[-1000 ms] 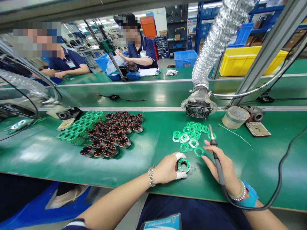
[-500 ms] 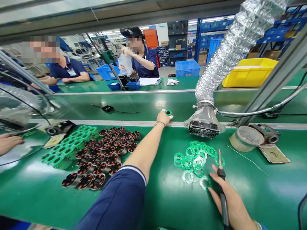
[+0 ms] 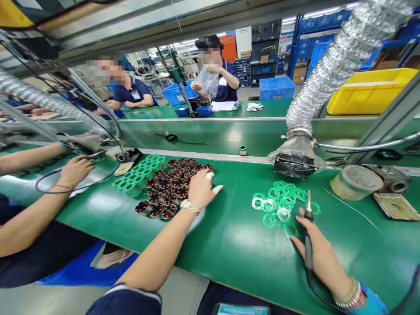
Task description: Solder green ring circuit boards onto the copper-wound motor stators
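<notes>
My left hand point(image 3: 201, 190), with white finger cots on thumb and forefinger, is at the right edge of a group of copper-wound motor stators point(image 3: 169, 199). Its thumb stands apart from the fingers; the other fingertips are partly hidden against the stators, so contact is unclear. In my right hand point(image 3: 323, 258) rests a soldering iron point(image 3: 307, 247), tip pointing up and away. The thumb and forefinger of that hand are beside a loose pile of green ring-shaped circuit boards point(image 3: 269, 220). One stator topped with a green ring point(image 3: 243, 150) stands alone beyond the ledge.
Stacked green ring-board panels point(image 3: 141, 173) lie left of the stators. A co-worker's hand point(image 3: 76, 171) works farther left. A fume-extractor fan point(image 3: 293, 166) hangs over the back edge. Right of it are a round tub point(image 3: 356, 183), solder wire point(image 3: 354, 212) and an iron stand with sponge point(image 3: 397, 205).
My left hand has let go of the green-topped stator, left standing beyond the ledge, and come back to the stator group. My right hand still holds the soldering iron. The view has shifted left.
</notes>
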Motion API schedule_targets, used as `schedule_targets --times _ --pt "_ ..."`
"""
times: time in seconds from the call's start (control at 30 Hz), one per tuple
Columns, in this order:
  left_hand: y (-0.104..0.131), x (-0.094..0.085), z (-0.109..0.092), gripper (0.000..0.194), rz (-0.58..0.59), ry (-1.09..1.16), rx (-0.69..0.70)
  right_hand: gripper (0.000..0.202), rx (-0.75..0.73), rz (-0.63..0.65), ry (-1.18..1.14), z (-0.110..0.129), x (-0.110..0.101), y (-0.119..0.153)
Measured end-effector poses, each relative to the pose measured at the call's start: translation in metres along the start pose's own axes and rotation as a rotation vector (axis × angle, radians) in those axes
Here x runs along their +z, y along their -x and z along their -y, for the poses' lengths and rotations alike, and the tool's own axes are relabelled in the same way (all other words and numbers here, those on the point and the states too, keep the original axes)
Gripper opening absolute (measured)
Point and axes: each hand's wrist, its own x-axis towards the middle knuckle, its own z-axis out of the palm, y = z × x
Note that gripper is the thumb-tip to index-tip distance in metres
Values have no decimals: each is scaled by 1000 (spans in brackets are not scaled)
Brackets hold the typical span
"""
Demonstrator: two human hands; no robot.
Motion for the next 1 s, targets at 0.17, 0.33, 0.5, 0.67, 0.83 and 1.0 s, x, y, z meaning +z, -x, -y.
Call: schedule_targets --times 0.17,0.33,0.5,0.67,0.83,1.0 --pt "23 6 30 40 41 -144 -31 40 16 19 -57 8 -3 -1" --pt "12 2 32 25 68 -86 -21 42 -27 57 -87 11 -2 1" --pt "31 -9 12 15 80 13 134 37 -62 51 -68 13 -2 4" --pt "93 -22 -48 13 226 250 481 38 -90 52 -87 32 0 19" --pt "135 -20 -85 28 268 616 469 41 -130 148 -152 52 5 23" --pt "149 -4 -71 90 287 767 202 33 -105 138 -254 65 3 13"
